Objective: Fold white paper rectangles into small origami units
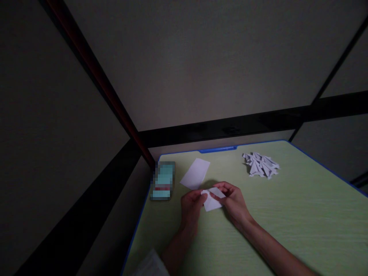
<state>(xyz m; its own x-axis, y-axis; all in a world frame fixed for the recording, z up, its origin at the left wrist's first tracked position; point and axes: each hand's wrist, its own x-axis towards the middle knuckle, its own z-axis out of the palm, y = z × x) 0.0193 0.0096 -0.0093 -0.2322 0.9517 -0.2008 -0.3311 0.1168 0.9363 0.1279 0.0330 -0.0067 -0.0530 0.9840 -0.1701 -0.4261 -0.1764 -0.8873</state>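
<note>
Between my two hands is a small folded piece of white paper point(212, 204), held just above the table. My left hand point(192, 205) pinches its left corner, with the thumb on top. On the other side my right hand point(233, 199) grips the right edge, its thumb lying across the upper face of the paper. The fingers beneath the paper are partly hidden. Just beyond my hands a flat white paper sheet point(196, 173) lies on the table.
A pile of folded white paper pieces point(261, 165) sits at the back right of the green table point(301, 214). A phone point(163, 181) with a blurred screen lies at the left edge. A blue handle point(218, 149) is on the far rim, close to the wall.
</note>
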